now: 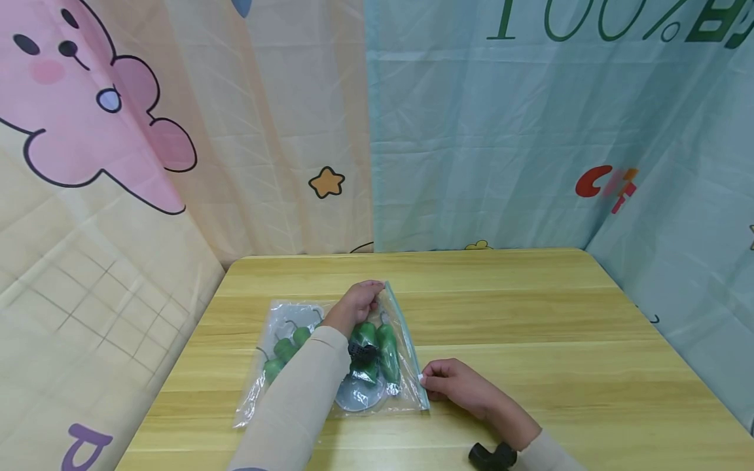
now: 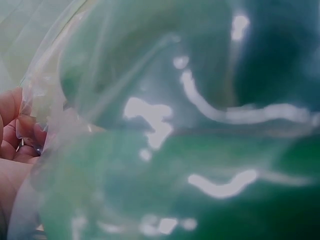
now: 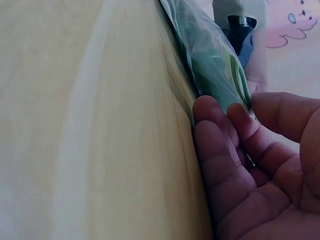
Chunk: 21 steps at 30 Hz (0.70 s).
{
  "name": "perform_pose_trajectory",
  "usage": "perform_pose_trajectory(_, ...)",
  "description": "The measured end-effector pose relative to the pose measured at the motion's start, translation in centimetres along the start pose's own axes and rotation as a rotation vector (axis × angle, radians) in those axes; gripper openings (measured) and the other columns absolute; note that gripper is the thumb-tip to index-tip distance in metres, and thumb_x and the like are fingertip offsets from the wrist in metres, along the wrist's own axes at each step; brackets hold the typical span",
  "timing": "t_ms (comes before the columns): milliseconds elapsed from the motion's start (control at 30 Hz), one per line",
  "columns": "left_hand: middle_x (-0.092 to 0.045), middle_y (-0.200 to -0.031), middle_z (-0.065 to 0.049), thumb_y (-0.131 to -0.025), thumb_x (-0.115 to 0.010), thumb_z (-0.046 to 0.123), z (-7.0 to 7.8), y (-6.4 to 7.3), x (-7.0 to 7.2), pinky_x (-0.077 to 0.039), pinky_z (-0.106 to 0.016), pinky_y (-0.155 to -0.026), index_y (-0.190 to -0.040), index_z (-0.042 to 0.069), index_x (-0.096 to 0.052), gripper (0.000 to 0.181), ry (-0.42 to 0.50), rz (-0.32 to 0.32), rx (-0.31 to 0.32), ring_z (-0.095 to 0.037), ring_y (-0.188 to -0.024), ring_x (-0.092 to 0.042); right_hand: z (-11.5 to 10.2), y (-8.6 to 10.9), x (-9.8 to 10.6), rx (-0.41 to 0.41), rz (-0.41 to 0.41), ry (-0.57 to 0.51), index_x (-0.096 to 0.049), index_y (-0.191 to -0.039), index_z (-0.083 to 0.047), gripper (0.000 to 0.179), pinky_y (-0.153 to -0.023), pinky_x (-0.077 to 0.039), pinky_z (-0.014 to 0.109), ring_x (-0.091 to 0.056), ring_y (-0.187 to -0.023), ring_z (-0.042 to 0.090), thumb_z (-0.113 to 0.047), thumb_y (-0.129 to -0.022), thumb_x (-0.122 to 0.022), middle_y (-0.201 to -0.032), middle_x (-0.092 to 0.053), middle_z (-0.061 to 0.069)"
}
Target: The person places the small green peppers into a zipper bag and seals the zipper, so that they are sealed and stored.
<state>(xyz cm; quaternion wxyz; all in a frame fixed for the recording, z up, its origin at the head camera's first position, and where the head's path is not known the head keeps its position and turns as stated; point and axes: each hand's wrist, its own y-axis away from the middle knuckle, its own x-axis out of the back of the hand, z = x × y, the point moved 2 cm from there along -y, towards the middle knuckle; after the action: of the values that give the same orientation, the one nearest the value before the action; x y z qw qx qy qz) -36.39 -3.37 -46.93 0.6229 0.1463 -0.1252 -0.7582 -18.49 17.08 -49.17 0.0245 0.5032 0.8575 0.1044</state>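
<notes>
A clear zip bag (image 1: 252,400) lies flat on the wooden table, its pale blue-green zip strip (image 1: 406,333) along the right side. Inside are several round green fruits (image 1: 285,349) with stems, long dark green vegetables (image 1: 388,353) and a grey disc (image 1: 358,394). My left hand (image 1: 356,304) reaches across the bag and pinches its far right corner; the left wrist view shows those fingers (image 2: 10,107) on the clear film. Thumb and index finger of my right hand (image 1: 456,384) pinch the zip edge near its close end, where a small white piece shows.
The wooden table (image 1: 530,307) extends to the right of and behind the bag. Printed curtains (image 1: 294,131) hang along its back and sides. A black wrist camera (image 1: 493,456) sits at my right wrist.
</notes>
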Motion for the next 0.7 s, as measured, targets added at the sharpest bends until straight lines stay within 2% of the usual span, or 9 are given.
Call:
perform_pose_trajectory(400, -0.052, -0.084, -0.002, -0.103, -0.052, 0.015, 0.12, -0.07, -0.11, -0.037, -0.021, -0.064, -0.115, 0.000, -0.064, 0.023, 0.006, -0.007, 0.000, -0.013, -0.072, -0.044, -0.20, 0.36, 0.21, -0.009, -0.035, 0.011, -0.064, -0.094, 0.005, 0.019, -0.074, -0.052, 0.026, -0.055, -0.081, 0.017, -0.014, -0.098, -0.060, -0.086, -0.060, 0.004)
perform_pose_trajectory(700, -0.050, -0.081, 0.000, -0.103, -0.051, 0.015, -0.03, -0.25, -0.05, -0.038, -0.021, -0.064, -0.112, 0.001, -0.064, 0.021, 0.008, -0.005, 0.003, -0.013, -0.071, -0.044, -0.43, 0.63, 0.17, -0.009, -0.078, 0.006, -0.062, -0.094, 0.007, 0.019, -0.070, -0.051, 0.025, -0.054, -0.079, 0.017, -0.011, -0.098, -0.059, -0.085, -0.059, 0.005)
